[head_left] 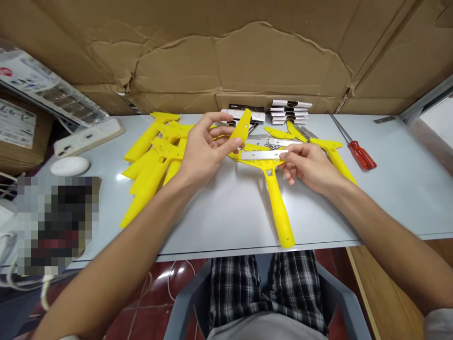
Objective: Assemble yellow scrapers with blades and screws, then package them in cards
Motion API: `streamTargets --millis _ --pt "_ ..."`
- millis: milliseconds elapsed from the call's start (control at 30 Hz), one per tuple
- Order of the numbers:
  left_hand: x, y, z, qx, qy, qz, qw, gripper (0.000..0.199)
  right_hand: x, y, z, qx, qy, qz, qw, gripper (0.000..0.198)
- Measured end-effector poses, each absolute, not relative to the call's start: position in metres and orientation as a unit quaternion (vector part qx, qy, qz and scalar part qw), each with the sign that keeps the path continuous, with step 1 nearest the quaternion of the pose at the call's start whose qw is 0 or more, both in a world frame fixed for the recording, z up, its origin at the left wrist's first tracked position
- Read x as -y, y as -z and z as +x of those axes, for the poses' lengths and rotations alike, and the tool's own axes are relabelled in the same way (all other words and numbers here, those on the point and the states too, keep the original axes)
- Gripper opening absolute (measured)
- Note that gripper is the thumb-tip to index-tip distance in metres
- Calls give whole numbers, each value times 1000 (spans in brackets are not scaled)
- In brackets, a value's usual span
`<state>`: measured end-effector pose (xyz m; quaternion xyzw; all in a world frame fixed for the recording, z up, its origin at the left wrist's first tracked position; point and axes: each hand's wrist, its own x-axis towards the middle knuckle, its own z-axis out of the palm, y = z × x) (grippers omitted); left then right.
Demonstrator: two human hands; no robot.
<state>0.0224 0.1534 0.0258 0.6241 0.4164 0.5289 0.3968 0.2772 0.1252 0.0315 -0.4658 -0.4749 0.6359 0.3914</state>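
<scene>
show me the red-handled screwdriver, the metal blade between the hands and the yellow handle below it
Red-handled screwdriver point(361, 155), head view: on the red handle.
Metal blade point(264, 155), head view: midway along its flat face.
Yellow handle point(279, 207), head view: about midway down its length.

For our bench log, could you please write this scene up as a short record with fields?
Left hand: pinches a small yellow plate
Right hand: grips the right end of a metal strip
Strip position: across the head of a yellow handle
Left side: heaped yellow handles, white mouse
Right side: red screwdriver
Behind hands: stacked white packets
</scene>
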Motion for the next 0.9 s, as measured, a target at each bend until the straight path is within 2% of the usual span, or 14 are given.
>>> streamTargets --millis 100,267,600,800,900 --pt "-151 -27 24 -427 -504 629 409 41 -125 -31 276 481 -632 -464 393 26" --pt "-148 -30 29 -482 -505 617 364 10 -126 -32 276 481 -629 -469 391 24" --pt "-140 -38 32 -503 -322 723 348 37 -125 -33 276 479 -627 -469 396 26" --pt "-139 -38 33 -488 -310 729 365 39 -125 -30 275 467 -626 -481 398 28" --pt "-138 -41 32 -475 -298 738 376 34 -124 -30 275 473 -617 -480 406 25"
